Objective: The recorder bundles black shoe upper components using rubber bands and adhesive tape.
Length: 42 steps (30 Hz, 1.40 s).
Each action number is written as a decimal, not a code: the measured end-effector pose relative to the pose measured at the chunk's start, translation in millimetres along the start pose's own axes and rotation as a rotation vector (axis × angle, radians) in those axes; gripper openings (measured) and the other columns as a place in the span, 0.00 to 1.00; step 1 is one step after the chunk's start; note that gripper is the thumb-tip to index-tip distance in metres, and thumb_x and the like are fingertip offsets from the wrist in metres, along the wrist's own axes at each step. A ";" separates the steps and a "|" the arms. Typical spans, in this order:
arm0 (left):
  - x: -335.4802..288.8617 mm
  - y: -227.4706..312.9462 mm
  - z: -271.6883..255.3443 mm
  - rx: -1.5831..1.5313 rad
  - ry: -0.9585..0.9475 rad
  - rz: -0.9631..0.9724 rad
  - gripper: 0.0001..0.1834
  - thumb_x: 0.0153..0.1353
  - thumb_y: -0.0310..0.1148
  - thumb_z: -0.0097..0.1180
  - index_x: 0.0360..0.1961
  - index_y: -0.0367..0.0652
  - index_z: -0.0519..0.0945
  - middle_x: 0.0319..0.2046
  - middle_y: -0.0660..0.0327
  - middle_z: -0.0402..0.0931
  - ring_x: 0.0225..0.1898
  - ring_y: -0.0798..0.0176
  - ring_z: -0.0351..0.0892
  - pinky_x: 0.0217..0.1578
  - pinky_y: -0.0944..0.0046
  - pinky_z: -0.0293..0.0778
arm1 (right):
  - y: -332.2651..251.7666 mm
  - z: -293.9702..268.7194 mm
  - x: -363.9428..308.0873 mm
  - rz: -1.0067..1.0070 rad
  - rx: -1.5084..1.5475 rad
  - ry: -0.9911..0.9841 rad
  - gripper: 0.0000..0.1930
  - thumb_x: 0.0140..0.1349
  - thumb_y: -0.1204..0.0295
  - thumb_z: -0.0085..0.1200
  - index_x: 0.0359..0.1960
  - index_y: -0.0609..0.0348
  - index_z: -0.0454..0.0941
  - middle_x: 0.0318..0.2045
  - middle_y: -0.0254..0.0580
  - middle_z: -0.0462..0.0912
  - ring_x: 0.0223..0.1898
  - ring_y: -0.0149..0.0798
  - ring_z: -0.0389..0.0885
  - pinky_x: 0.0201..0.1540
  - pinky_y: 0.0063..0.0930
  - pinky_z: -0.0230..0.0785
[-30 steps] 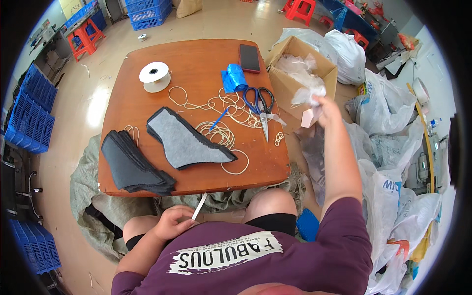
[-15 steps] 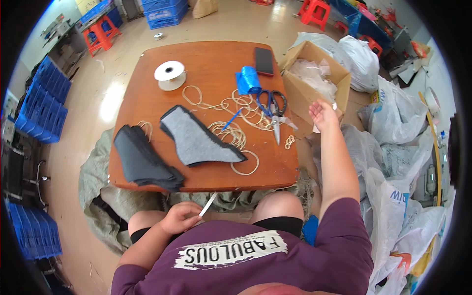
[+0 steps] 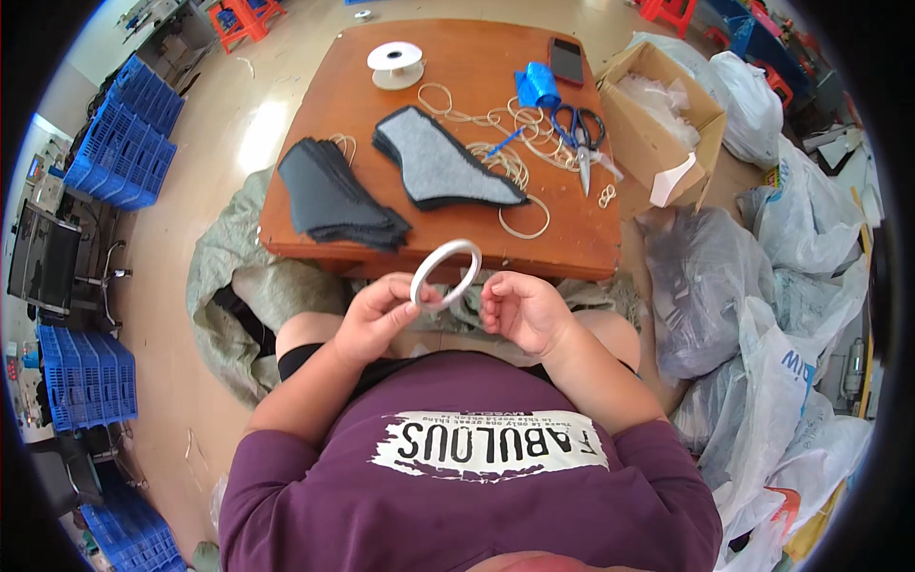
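Note:
My left hand (image 3: 379,313) is closed on the rim of a narrow white roll of tape (image 3: 448,276), holding it upright above my lap at the near table edge. Just right of the roll, apart from it, is my right hand (image 3: 526,311), its fingers loosely curled with nothing visible in them. Beyond my hands, on the brown table (image 3: 343,86), lie a stack of dark sock-shaped fabric pieces (image 3: 338,195) and a second stack topped by a grey sock-shaped piece (image 3: 443,162).
Scissors (image 3: 581,143), a blue plastic roll (image 3: 538,86), a phone (image 3: 565,60), tangled cord (image 3: 505,162) and a white spool (image 3: 396,67) are on the table. A cardboard box (image 3: 658,143) stands at its right, with plastic bags (image 3: 705,296) beyond. Blue crates (image 3: 119,143) stand at left.
My right hand has come back from the cardboard box to the middle. My left hand has risen from my lap with the tape roll, now turned to show its ring. The view has shifted.

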<state>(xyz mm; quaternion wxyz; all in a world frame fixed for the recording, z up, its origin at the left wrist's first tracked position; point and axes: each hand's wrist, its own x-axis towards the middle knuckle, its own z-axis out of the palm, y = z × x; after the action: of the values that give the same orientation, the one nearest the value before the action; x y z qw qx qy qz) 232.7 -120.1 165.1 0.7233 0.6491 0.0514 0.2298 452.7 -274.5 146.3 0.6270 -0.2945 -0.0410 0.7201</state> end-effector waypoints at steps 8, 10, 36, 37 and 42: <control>-6.8 10.9 19.7 0.309 -0.061 0.121 0.08 0.65 0.22 0.53 0.45 0.37 0.78 0.46 0.54 0.79 0.48 0.59 0.77 0.48 0.62 0.72 | 23.9 3.5 4.5 0.008 0.056 -0.223 0.10 0.62 0.67 0.48 0.31 0.60 0.76 0.27 0.40 0.79 0.32 0.41 0.79 0.40 0.36 0.74; -5.1 9.2 23.1 0.320 -0.097 0.138 0.09 0.65 0.21 0.52 0.45 0.36 0.78 0.46 0.54 0.79 0.47 0.59 0.77 0.48 0.63 0.72 | 23.9 -15.6 6.7 -0.060 0.061 -0.287 0.09 0.65 0.66 0.50 0.32 0.58 0.76 0.29 0.39 0.79 0.33 0.39 0.80 0.38 0.34 0.74; 55.0 6.3 61.1 1.021 0.139 0.178 0.11 0.57 0.21 0.58 0.42 0.40 0.81 0.35 0.51 0.80 0.38 0.47 0.80 0.38 0.57 0.77 | 23.8 2.1 11.5 -0.632 -0.204 -0.261 0.24 0.76 0.61 0.37 0.62 0.67 0.68 0.59 0.47 0.75 0.59 0.39 0.72 0.64 0.37 0.61; 56.3 6.6 65.4 1.008 0.105 0.271 0.11 0.57 0.21 0.59 0.43 0.40 0.80 0.36 0.51 0.80 0.38 0.47 0.80 0.38 0.56 0.77 | 17.5 6.7 9.8 -0.618 -0.051 -0.298 0.28 0.75 0.56 0.32 0.63 0.66 0.67 0.60 0.48 0.73 0.60 0.39 0.71 0.66 0.38 0.57; 62.6 2.9 69.3 1.017 0.115 0.252 0.13 0.57 0.21 0.59 0.44 0.40 0.80 0.35 0.52 0.79 0.37 0.48 0.80 0.37 0.56 0.76 | -4.7 -4.6 13.3 -0.584 -0.063 -0.092 0.30 0.76 0.53 0.26 0.62 0.64 0.70 0.61 0.49 0.74 0.57 0.41 0.73 0.60 0.38 0.62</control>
<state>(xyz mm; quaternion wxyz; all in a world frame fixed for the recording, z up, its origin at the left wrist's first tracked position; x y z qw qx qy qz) 313.5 -158.4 192.4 0.2795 0.9057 0.1176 0.2962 458.4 -262.6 139.6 0.7957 -0.2565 -0.1750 0.5201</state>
